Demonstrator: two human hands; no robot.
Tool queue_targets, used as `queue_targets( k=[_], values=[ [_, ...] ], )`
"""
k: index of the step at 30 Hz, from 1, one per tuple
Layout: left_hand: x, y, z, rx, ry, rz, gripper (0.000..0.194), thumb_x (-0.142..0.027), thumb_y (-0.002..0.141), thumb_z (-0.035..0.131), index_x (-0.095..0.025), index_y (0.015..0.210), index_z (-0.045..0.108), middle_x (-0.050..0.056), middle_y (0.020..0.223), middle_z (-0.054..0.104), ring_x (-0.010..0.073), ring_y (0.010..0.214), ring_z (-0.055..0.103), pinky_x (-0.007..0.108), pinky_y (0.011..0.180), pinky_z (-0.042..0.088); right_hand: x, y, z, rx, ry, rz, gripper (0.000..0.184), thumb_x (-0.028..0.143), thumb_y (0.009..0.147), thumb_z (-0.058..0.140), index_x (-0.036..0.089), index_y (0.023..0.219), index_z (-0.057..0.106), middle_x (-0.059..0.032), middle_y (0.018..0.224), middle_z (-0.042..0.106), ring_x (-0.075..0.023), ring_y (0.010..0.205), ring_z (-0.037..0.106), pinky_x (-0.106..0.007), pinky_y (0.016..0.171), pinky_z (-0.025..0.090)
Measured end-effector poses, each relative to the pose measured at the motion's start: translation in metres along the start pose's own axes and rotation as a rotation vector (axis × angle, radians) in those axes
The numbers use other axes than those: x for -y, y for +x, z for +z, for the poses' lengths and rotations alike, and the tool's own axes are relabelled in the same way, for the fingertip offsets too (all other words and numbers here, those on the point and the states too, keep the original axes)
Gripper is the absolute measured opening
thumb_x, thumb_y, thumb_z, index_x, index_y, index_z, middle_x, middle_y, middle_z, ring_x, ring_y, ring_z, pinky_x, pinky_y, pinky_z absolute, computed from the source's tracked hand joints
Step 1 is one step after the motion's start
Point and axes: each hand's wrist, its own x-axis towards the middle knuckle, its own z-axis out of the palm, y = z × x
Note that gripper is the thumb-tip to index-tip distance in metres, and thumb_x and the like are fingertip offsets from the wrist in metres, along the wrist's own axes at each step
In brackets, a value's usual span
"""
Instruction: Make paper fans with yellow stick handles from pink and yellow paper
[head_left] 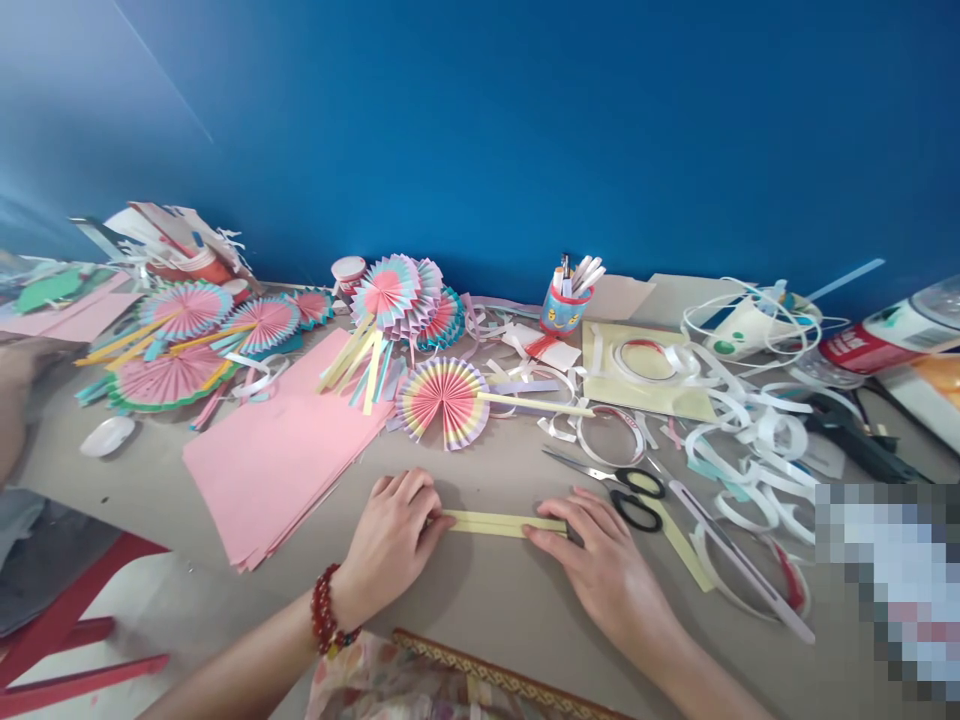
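- A patterned cloth (360, 680) shows at the bottom edge, and a red bead bracelet (322, 612) circles the left wrist
- The left hand (397, 535) has its fingers curled in, thumb and fingers pinching the left end of a folded yellow paper strip (487, 523)
- The right hand (600, 560) holds the strip's other end under its thumb and bent fingers, so the strip stretches between both hands, low over the surface (480, 600); whether it touches the surface I cannot tell
- Just beyond the right hand lie black-handled scissors (637, 484), blades apart, with a flat yellow strip (686, 548) and a long lilac strip (742, 562) to their right
- To the left, beyond the left hand, pink sheets (277, 460) lie in a loose stack
- Farther on, between the pink sheets and white paper curls (780, 435), sits a pleated paper fan (442, 400) with a yellow stick pointing right
- Behind it, more pleated rosettes (390, 295) and a pen cup (564, 308) stand near the blue wall (480, 130)
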Motion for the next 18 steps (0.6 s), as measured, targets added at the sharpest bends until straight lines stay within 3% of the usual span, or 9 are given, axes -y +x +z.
queue_targets(
  k=[8,13,16,18],
  values=[
    [0.001,-0.003,-0.001,-0.005,0.010,0.013,0.012,-0.023,0.098,0.049,-0.020,0.087,0.051,0.004,0.095,0.056,0.0207,0.087,0.055,0.036,0.077,0.040,0.000,-0.001,0.000,0.004,-0.026,-0.004,0.042,0.003,0.092,0.044,0.032,0.100,0.073,-0.0040,0.105,0.068,-0.0203,0.099,0.062,-0.047,0.100,0.046],
    [0.010,-0.013,-0.004,-0.014,0.027,-0.007,0.006,-0.020,0.097,0.048,-0.021,0.099,0.054,0.008,0.108,0.057,0.0247,0.098,0.054,0.039,0.082,0.043,0.000,-0.001,0.001,0.005,-0.031,-0.005,0.042,0.003,0.092,0.044,0.032,0.101,0.073,-0.0039,0.106,0.067,-0.0203,0.100,0.061,-0.046,0.100,0.046],
    [0.013,-0.015,-0.005,0.014,0.063,0.041,0.032,-0.011,0.095,0.044,-0.025,0.121,0.056,0.010,0.124,0.054,0.0261,0.106,0.053,0.043,0.088,0.045,0.001,-0.001,0.001,-0.003,-0.024,-0.008,0.043,0.004,0.093,0.042,0.032,0.102,0.073,-0.0043,0.105,0.068,-0.0206,0.100,0.060,-0.047,0.100,0.047],
    [0.014,-0.013,-0.006,0.050,0.115,0.139,0.058,-0.001,0.090,0.041,-0.033,0.138,0.049,0.010,0.142,0.045,0.0276,0.118,0.049,0.049,0.099,0.041,0.001,-0.001,0.000,-0.003,-0.034,-0.017,0.041,0.006,0.094,0.042,0.032,0.101,0.073,-0.0045,0.105,0.068,-0.0207,0.100,0.061,-0.046,0.099,0.047]
  ],
)
